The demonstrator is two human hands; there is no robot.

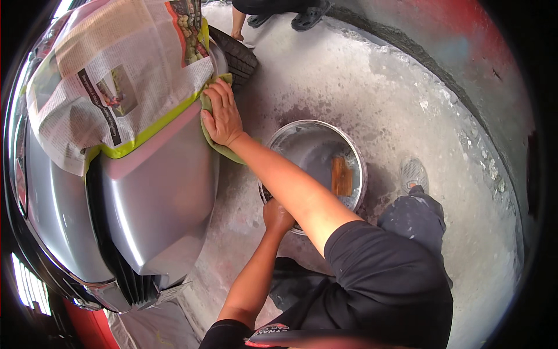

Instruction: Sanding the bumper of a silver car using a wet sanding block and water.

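My right hand presses a folded green cloth against the edge of a silver car panel. Its fingers lie close together over the cloth, with the thumb apart. Lower down, my left hand is closed at the near left rim of a round bucket, its fingers partly hidden. Grey liquid appears in the bucket, along with a brown block-like piece near its right wall. Crossing above the bucket, my right forearm covers part of it.
Newspaper edged with yellow-green tape covers the upper car body beside a black tyre. Another person's dark shoes and hand are at the top. A stained concrete floor meets a curved wall at right.
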